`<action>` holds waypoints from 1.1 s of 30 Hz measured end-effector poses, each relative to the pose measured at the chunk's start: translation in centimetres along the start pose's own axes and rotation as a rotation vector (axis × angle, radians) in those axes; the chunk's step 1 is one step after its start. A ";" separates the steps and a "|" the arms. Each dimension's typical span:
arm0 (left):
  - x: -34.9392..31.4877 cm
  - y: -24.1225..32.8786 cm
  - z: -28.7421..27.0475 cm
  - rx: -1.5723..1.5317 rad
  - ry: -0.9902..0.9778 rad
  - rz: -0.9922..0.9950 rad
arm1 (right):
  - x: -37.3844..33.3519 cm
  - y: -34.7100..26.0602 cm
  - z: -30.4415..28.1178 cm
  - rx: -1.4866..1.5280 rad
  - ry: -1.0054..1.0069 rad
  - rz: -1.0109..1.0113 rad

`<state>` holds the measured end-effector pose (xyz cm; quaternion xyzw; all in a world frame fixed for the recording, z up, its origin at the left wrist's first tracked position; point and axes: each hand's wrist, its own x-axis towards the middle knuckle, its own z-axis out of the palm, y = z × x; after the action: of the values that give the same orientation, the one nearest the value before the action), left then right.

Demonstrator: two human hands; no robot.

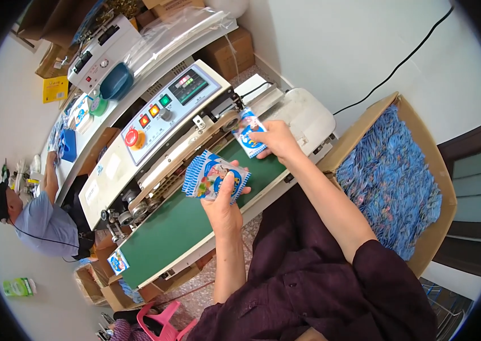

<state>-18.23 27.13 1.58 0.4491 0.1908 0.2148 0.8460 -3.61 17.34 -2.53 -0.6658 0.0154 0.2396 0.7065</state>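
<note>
My left hand grips a stack of small blue-and-white printed packets over the green conveyor belt, thumb on top. Pinched in my right hand is a single packet of the same kind. Its upper edge is close to the belt-and-pulley end of a band sealer; I cannot tell whether it touches. Another packet lies at the belt's far left end. The sealer's sloping panel carries a display, lit buttons, a knob and a red emergency stop.
On the right stands an open cardboard box heaped with blue strips or packets. A co-worker reaches over a white table at the left. A second sealer and a blue bowl are behind. A pink chair stands below the belt's left end.
</note>
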 end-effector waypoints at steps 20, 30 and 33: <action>-0.5 -0.1 -1.4 0.005 -0.031 -0.129 | -8.1 -1.6 2.7 -0.213 -0.125 -0.478; -0.6 -0.8 -0.3 0.015 -0.093 -0.137 | -7.8 -0.9 0.8 0.108 -0.212 -0.365; -0.6 -1.0 0.4 -0.046 -0.061 -0.160 | -8.0 -0.8 0.5 0.286 -0.193 -0.300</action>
<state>-18.30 26.08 1.04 0.4193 0.1954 0.1370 0.8759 -10.52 15.25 0.96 -0.5276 -0.1178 0.1898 0.8196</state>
